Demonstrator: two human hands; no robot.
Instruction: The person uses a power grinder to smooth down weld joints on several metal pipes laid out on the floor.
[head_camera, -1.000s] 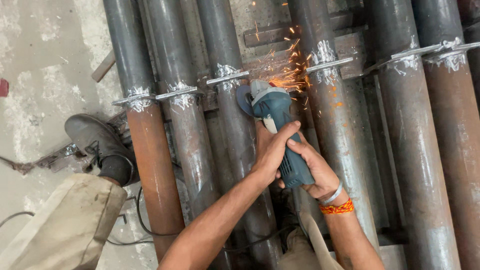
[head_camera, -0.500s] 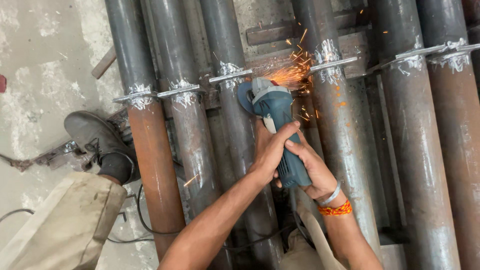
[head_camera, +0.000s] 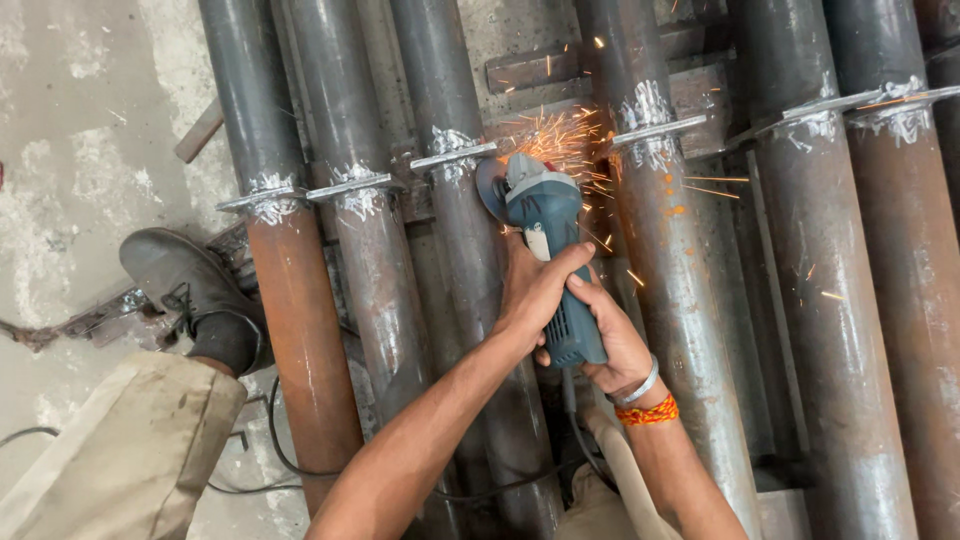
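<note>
Blue grinder (head_camera: 552, 260) | both hands' grip, left (head_camera: 535, 290) and right (head_camera: 612, 345), still clamped on it | sparks (head_camera: 560, 135) denser than before

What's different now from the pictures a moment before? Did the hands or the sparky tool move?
Hardly anything moved. The angle grinder sits at the same spot between the steel pipes, and its sparks now fan out wider, some flying off to the right. Nothing was picked up or let go: the left hand and right hand keep gripping the grinder. The shoe stayed put.

Blue-green angle grinder (head_camera: 548, 255) lies lengthwise between steel pipes (head_camera: 660, 270), sparking.
</note>
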